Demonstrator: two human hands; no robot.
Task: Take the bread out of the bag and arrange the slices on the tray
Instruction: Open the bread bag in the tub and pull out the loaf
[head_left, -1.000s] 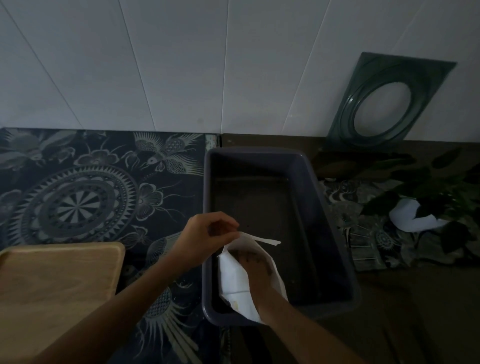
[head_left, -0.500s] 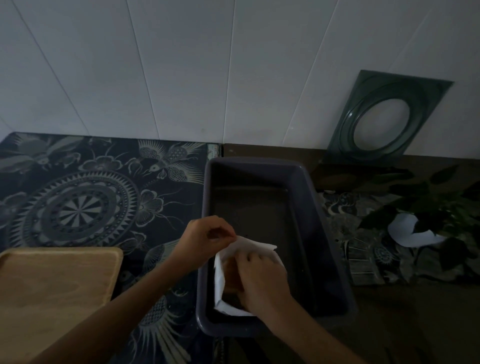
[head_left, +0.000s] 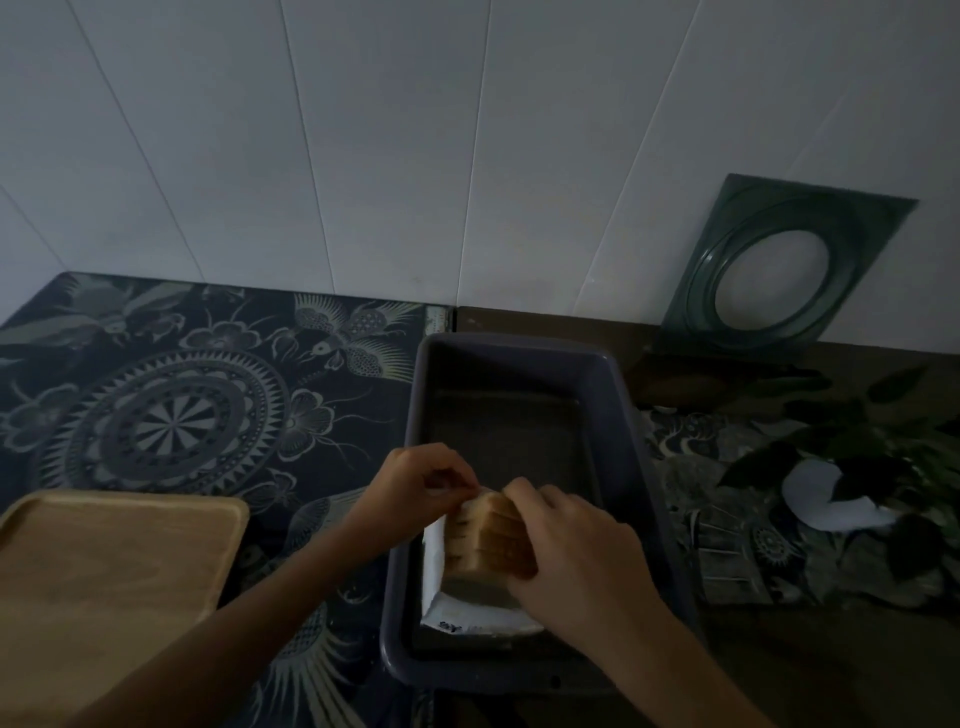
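Note:
A stack of bread slices (head_left: 483, 540) sticks halfway out of a white bag (head_left: 467, 608) that lies at the near end of a dark grey tub (head_left: 613, 415). My right hand (head_left: 576, 561) grips the stack from the right side. My left hand (head_left: 421, 483) pinches the upper edge of the bag's mouth just left of the bread. The wooden tray (head_left: 104, 582) lies bare at the lower left, apart from both hands.
A dark patterned cloth (head_left: 171, 410) covers the table's left part. A green square frame with a round hole (head_left: 769, 275) leans on the white wall at the back right. A leafy plant with a white piece (head_left: 831, 499) sits at the right.
My right hand, first deep inside the bag, has drawn the stack of slices up out of its mouth. My left hand kept hold of the bag's edge. The camera tilted down slightly.

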